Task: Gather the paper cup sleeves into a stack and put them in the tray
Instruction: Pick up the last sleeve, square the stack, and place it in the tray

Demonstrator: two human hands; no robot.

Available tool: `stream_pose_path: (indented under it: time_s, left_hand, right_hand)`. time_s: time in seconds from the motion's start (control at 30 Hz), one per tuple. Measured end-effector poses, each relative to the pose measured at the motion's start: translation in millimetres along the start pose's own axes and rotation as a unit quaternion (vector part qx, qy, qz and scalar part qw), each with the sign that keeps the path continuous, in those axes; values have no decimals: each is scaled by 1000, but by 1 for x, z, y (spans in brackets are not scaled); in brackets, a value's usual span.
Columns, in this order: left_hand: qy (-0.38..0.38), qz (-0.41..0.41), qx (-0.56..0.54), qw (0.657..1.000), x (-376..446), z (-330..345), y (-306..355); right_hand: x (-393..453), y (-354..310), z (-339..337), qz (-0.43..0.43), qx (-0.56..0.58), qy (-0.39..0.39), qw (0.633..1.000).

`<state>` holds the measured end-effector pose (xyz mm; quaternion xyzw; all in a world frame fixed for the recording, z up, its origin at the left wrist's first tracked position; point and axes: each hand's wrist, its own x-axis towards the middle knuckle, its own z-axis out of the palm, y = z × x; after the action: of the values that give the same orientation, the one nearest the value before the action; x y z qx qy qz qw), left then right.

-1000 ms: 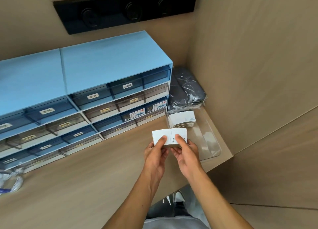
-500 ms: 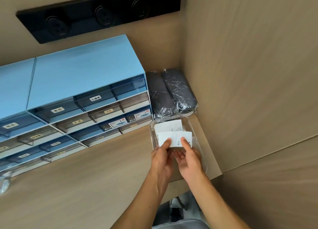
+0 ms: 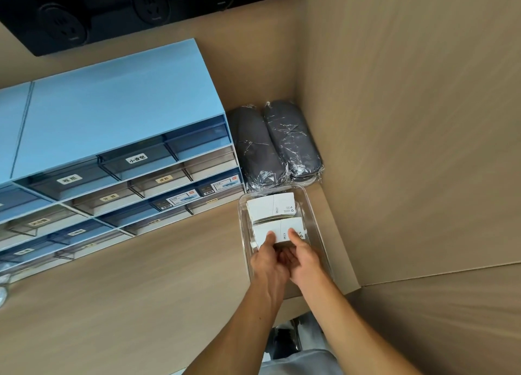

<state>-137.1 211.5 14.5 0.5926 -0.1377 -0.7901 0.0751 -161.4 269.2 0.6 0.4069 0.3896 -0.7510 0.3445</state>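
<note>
Both hands' fingers (image 3: 270,238) grip a sleeve stack (image 3: 277,231) in the tray (image 3: 315,222); its print seems illegible.

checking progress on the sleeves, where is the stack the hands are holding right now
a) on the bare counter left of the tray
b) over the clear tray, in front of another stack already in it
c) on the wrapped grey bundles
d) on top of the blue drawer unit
b: both hands, left hand and right hand, hold the paper cup sleeve stack within the clear tray, just in front of a second sleeve stack.
</note>
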Motion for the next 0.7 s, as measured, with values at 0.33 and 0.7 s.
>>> stream_pose_path:
  time_s: [0.33,0.7]
  left_hand:
    - [48,-9,16,999,13,9,5]
    - [144,65,198,967,32,7,-3]
  right_hand:
    - [21,1,2,24,-66,40,997]
    - [30,9,10,12,-44,73,996]
